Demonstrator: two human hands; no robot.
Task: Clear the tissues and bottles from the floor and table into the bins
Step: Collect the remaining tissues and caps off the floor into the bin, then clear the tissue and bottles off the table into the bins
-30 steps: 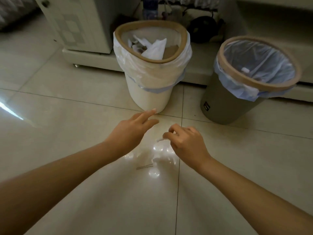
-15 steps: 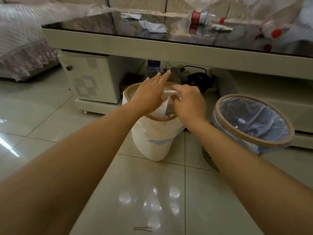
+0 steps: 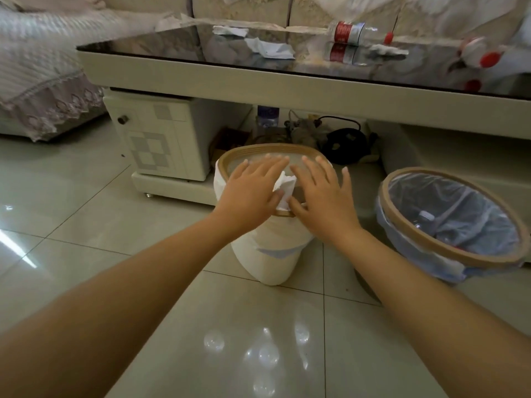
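Observation:
My left hand (image 3: 253, 191) and my right hand (image 3: 324, 193) hover flat, fingers spread, over the white bin (image 3: 270, 254) with a tan rim. Between the hands a white tissue (image 3: 284, 188) shows inside that bin; neither hand grips it. To the right stands a grey bin (image 3: 431, 242) with a bluish liner and a bottle inside it. On the dark glass table (image 3: 201, 79) lie two crumpled tissues (image 3: 270, 48), a clear bottle with a red label (image 3: 353, 31) on its side, and another bottle with a red cap (image 3: 479, 51) at the far right.
A cabinet with a knob (image 3: 155, 139) sits under the table's left end. Cables, a dark object (image 3: 344, 145) and a small bottle (image 3: 267, 116) crowd the shelf behind the white bin. A covered sofa (image 3: 43, 81) is at left. Glossy tiled floor lies in front.
The hands rose from the floor with a tissue to the white bin, and now both are spread apart above it with the tissue lying inside. The view has tilted up to the table.

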